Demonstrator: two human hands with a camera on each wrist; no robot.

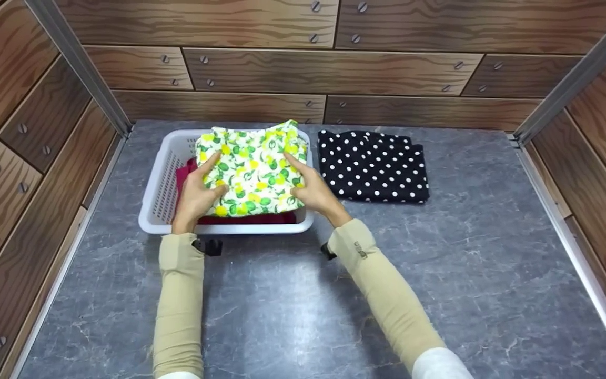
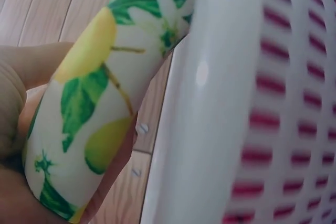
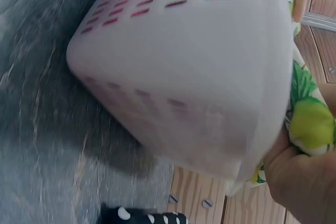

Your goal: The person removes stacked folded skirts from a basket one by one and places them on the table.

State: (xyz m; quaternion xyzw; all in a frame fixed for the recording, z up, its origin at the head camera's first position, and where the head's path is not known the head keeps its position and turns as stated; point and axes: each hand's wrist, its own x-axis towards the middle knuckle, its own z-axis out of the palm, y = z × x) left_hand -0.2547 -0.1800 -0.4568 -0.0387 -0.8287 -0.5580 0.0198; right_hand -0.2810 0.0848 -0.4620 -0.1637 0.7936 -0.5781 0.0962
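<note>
A folded cloth with a lemon print point(image 1: 253, 171) is held over a white plastic basket point(image 1: 150, 205). My left hand point(image 1: 198, 192) grips its left side, thumb on top and fingers underneath; the left wrist view shows the lemon-print cloth point(image 2: 100, 93) between thumb and fingers. On the opposite side my right hand point(image 1: 311, 189) holds it the same way, seen beside the basket rim in the right wrist view. Under it, dark red cloth point(image 1: 250, 218) lies in the basket, partly hidden, its colour also showing through the slotted walls.
Right of the basket, a folded black cloth with white dots point(image 1: 374, 166) lies on the grey marbled table point(image 1: 466, 263). Wood-patterned panels point(image 1: 261, 68) enclose the back and both sides, with metal posts point(image 1: 79, 66) at the corners.
</note>
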